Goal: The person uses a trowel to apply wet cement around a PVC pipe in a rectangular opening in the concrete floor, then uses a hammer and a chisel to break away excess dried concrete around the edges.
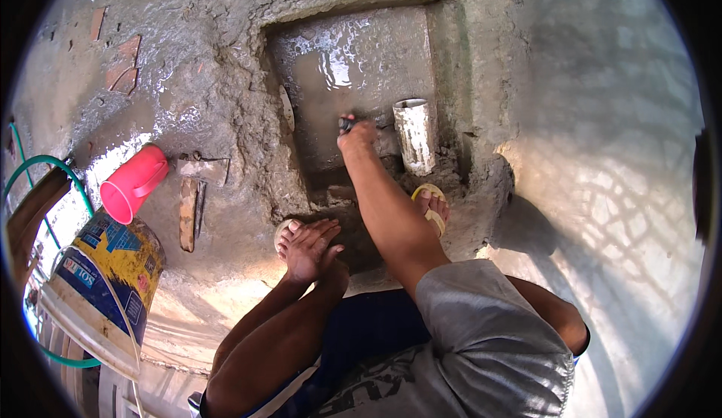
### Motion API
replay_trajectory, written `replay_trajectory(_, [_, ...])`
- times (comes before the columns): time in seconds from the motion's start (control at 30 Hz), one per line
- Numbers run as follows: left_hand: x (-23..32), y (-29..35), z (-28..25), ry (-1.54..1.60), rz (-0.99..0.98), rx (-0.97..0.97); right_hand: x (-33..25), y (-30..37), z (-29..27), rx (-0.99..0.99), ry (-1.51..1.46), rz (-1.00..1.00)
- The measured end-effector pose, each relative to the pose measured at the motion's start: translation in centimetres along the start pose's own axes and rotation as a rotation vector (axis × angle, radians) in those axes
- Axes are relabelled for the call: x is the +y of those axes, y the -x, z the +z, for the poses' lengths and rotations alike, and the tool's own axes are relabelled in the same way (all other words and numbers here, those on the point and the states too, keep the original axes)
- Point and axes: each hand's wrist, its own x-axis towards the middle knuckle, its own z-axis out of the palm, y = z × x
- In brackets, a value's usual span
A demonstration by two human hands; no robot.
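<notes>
My right hand (358, 133) reaches into a square recess in the wet concrete, its fingers closed around a dark handle with a reddish end (347, 123). What the handle belongs to is hidden. Just right of it, a cement-smeared white pipe piece (414, 138) stands upright in the recess. A pale, rounded flat piece (286, 108) leans on the recess's left wall. My left hand (308, 248) holds nothing, fingers stretched out, beside my left knee and above my left foot. A film of water glistens on the smooth recess floor (316, 79).
To the left lie a pink jug (134, 183), a hammer with a wooden handle (188, 211) and a slim dark bar (199, 209). Nearby stand a yellow-blue bucket (105, 282) and a green hose (45, 161). Broken reddish tiles (124, 64) lie farther off. My sandalled right foot (432, 209) is at the recess's near edge.
</notes>
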Motion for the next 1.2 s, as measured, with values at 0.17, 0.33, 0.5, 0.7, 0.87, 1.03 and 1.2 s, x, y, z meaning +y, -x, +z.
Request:
replay_trajectory(0.17, [-0.4, 0.3, 0.1, -0.017, 0.011, 0.036, 1.5, 2.1, 2.8, -0.351, 0.415, -0.272])
replay_trajectory(0.33, [-0.3, 0.4, -0.1, -0.029, -0.005, 0.027, 3.4, 4.3, 4.5, -0.131, 0.360, -0.248])
replay_trajectory(0.5, [-0.1, 0.2, 0.3, -0.005, 0.023, 0.045, 1.0, 4.2, 7.5, -0.371, 0.651, -0.441])
replay_trajectory(0.7, [-0.6, 0.4, 0.2, -0.006, -0.005, 0.031, 0.8, 5.5, 4.6, -0.143, 0.665, -0.503])
replay_trajectory(0.87, [-0.4, 0.2, 0.0, 0.003, -0.002, 0.015, 1.8, 3.7, 4.8, -0.059, 0.490, -0.364])
replay_trajectory(1.03, [0.1, -0.3, 0.0, 0.018, 0.013, -0.002, 2.6, 0.9, 7.1, -0.113, 0.288, -0.117])
replay_trajectory(1.2, [-0.5, 0.6, -0.2, -0.009, -0.012, 0.018, 6.6, 4.7, 5.5, -0.421, 0.854, -0.425])
